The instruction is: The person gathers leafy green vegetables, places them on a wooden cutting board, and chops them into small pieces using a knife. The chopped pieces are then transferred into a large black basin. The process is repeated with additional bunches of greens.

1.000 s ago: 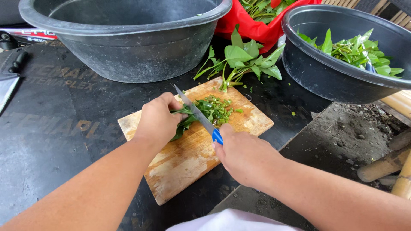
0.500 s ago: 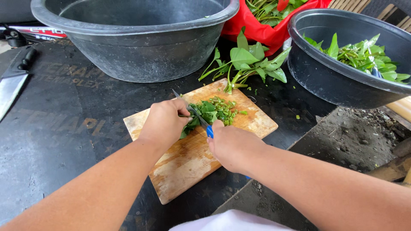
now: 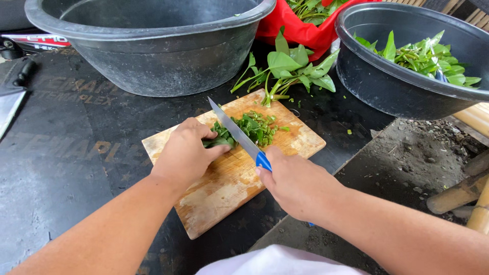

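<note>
1. A large grey basin (image 3: 153, 46) is sitting at the back of your dark worktop (image 3: 66, 168), with a black basin (image 3: 402, 76) of leaves to its right.
2. The wooden cutting board (image 3: 229, 183) is lying before you.
3. Your left hand (image 3: 186, 153) is curling over and pressing down the bundled greens (image 3: 249, 127) on the board.
4. Your right hand (image 3: 298, 186) is gripping the blue-handled knife (image 3: 239, 135), blade slanting across the greens.

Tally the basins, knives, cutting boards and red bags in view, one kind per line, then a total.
Dark plastic basins: 2, a large empty one and a smaller one holding greens
Knives: 2, a blue-handled knife in the right hand, another at the left edge
Wooden cutting board: 1
Red bag: 1
Total: 6
</note>
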